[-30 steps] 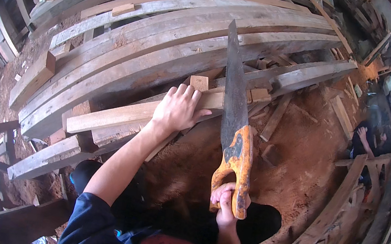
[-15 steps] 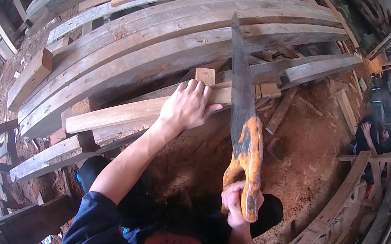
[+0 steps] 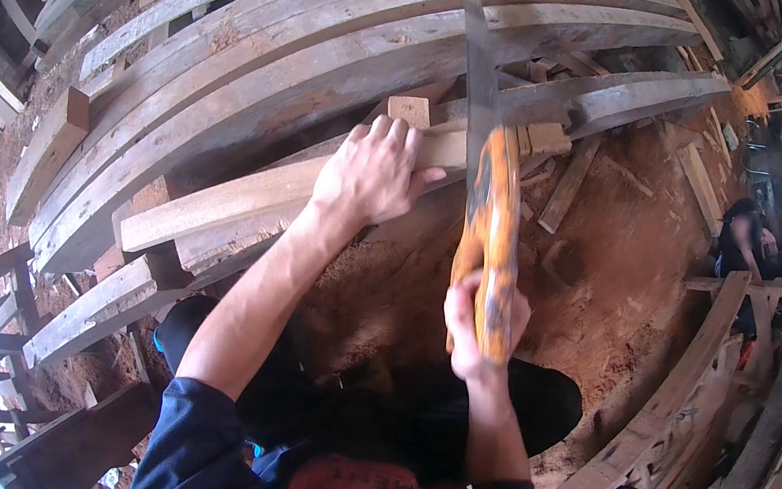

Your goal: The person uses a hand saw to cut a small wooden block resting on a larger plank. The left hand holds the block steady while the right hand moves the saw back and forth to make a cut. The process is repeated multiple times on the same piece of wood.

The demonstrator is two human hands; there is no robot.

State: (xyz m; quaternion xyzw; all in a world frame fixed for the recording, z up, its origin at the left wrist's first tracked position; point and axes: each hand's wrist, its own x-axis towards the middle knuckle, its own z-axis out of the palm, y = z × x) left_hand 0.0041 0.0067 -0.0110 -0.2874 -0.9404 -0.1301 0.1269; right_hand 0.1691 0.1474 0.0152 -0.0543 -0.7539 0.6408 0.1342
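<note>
Dirt floor [image 3: 597, 286], lumber [image 3: 282, 92] everywhere. Left fingers [image 3: 379, 132] half-curled, holding squared timber [image 3: 237, 193]; just right of them, right fingers [image 3: 463, 318] wrap a handsaw [image 3: 499, 165]. Sawing, I reckon; next stroke needs firm pinning.

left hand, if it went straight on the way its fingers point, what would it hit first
Probably the small wooden block just beyond the left hand, though the depth between them is unclear.
</note>
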